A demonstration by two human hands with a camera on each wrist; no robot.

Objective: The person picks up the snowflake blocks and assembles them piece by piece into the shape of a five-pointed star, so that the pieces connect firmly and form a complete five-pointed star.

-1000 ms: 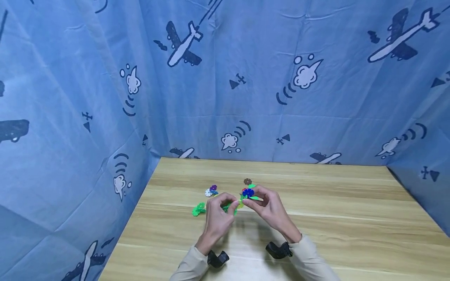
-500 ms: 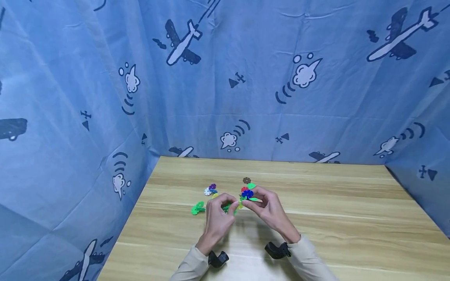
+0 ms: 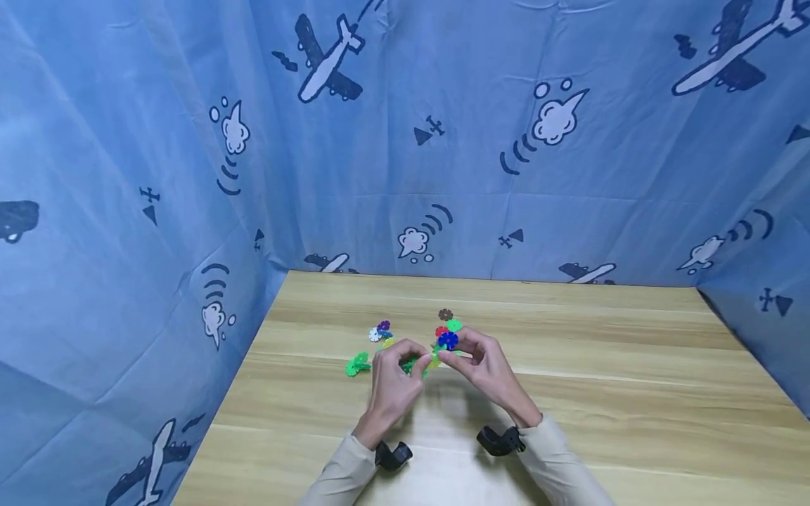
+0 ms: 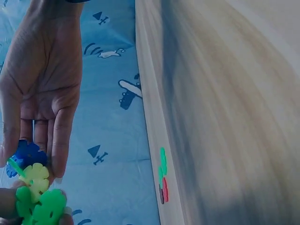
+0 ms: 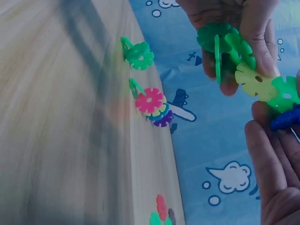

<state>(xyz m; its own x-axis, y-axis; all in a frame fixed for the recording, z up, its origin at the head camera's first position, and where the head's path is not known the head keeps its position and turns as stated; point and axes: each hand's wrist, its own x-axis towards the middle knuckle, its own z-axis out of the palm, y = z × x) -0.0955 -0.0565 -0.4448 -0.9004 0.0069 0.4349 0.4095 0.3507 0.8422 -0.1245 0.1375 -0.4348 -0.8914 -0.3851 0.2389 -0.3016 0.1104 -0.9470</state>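
Your two hands are near each other, both clamped on one multicoloured chain of notched, flower-shaped, plastic-looking discs (image 5: 255, 83), held between them above the pale wood-grain tabletop (image 3: 601, 393). Your left hand (image 3: 394, 379) pinches the end with the bright green notched discs (image 5: 242, 50); your right hand (image 3: 489, 376) has thumb and fingers on the other end, beside the dark blue notched disc (image 3: 448, 341). The translucent yellow notched disc (image 4: 36, 180) sits between those ends. Your fingers hide some of the joins, so you cannot tell how deeply every slot is seated.

The two-ended hold probably lets you steady one side while the other takes pressure, and keeping the chain raised likely leaves room for the discs that jut out at angles.

The chain's long axis runs roughly crosswise, from your left hand to your right: green end leftward, blue end rightward. In the head view the blue disc shows its round face; in the right wrist view it is nearly edge-on, so it sits turned against the yellow one.

The spare pieces seem placed to stay reachable yet clear of your work: a green disc cluster (image 3: 357, 365) left of your left hand, a white notched disc (image 3: 375, 335) and purple notched disc (image 3: 383, 325) beyond it, and a brown notched disc (image 3: 446, 315) and red notched disc (image 3: 441, 331) beyond your right hand.
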